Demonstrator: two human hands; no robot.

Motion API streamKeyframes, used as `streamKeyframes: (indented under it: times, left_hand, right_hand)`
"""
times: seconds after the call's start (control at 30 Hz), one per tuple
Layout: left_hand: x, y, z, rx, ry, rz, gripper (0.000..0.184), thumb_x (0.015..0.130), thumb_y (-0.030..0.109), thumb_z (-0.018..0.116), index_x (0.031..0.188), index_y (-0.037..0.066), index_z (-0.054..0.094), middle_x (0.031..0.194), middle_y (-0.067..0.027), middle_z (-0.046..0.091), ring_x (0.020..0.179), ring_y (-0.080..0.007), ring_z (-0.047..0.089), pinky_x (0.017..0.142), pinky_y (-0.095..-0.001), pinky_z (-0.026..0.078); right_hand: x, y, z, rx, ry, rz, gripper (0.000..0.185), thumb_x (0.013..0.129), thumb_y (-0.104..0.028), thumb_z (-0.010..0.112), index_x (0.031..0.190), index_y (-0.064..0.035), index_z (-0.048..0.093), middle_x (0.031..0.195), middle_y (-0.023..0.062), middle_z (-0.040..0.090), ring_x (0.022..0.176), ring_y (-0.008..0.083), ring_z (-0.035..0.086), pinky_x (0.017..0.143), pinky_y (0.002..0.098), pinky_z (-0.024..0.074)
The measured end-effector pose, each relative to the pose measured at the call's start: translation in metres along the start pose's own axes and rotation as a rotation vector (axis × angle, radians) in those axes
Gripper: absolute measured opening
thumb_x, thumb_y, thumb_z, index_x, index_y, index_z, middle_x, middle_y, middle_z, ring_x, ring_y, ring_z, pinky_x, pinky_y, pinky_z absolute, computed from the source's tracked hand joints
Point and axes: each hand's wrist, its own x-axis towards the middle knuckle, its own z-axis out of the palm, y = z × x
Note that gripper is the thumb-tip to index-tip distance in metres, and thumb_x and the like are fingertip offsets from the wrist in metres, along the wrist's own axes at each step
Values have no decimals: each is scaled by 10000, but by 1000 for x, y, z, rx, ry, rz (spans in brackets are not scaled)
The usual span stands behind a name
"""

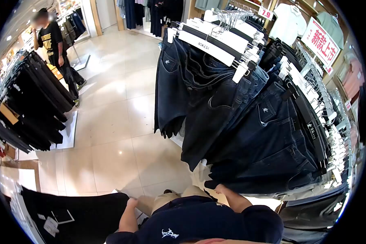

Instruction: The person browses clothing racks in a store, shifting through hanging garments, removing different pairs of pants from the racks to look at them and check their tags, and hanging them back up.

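My right hand (220,188) is at the lower hem of a pair of dark blue denim shorts (252,142), with its fingers closed on the edge of the cloth. The shorts hang from a clip hanger on the rack to my right. Low on the left, my left hand (132,202) is beside the edge of black trousers (89,207). Its fingers are too small and turned away to show whether they hold the cloth. More dark denim shorts (191,85) hang in front of me from a white hanger (207,42) printed "BOKESI".
A metal rail (313,77) with many hangers runs along the right, below a red-and-white sign (321,42). Another rack of black trousers (28,101) stands at the left. Beyond it a person in black (51,40) stands on the tiled floor (110,114).
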Motion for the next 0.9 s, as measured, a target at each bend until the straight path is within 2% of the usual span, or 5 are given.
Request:
streamKeyframes:
  times: [0.17, 0.3, 0.37, 0.7, 0.9]
  left_hand:
    - [24, -49, 6, 762, -173, 663, 300, 776, 281, 482, 902, 88, 674, 973, -108, 647, 924, -253, 614, 779, -370, 487]
    - [37, 12, 17, 153, -163, 268, 242, 775, 253, 533, 896, 103, 678, 944, -103, 655, 889, -242, 621, 756, -362, 492]
    - [66, 47, 18, 202, -192, 769, 275, 765, 298, 571, 912, 90, 674, 900, -123, 659, 854, -276, 622, 754, -369, 483]
    - [192, 157, -164, 161, -139, 736, 351, 774, 325, 598, 1014, 71, 633, 941, -162, 649, 922, -294, 612, 828, -361, 471]
    - [232, 257, -295, 23, 171, 4, 604, 698, 288, 699, 1203, 34, 483, 1145, -192, 553, 1087, -329, 515, 915, -375, 420]
  right_hand:
    - [-14, -21, 10, 206, -79, 215, 312, 708, -289, 659, 778, 16, 661, 753, 151, 651, 634, 226, 623, 564, 361, 487]
    - [21, -73, 23, -142, -185, 89, 371, 689, -339, 691, 911, -42, 679, 986, 197, 621, 893, 300, 593, 756, 408, 442]
    - [68, -77, 35, -55, -52, 42, 519, 689, -317, 688, 1122, -51, 583, 918, 193, 626, 832, 301, 592, 736, 407, 450]
    - [92, -236, -112, 536, 131, -52, 758, 728, -278, 670, 1337, -51, 279, 980, 164, 590, 892, 286, 547, 794, 392, 435]
    - [112, -272, -147, 515, 167, -138, 706, 743, -281, 648, 1315, -54, 302, 983, 157, 592, 898, 281, 548, 798, 391, 433]
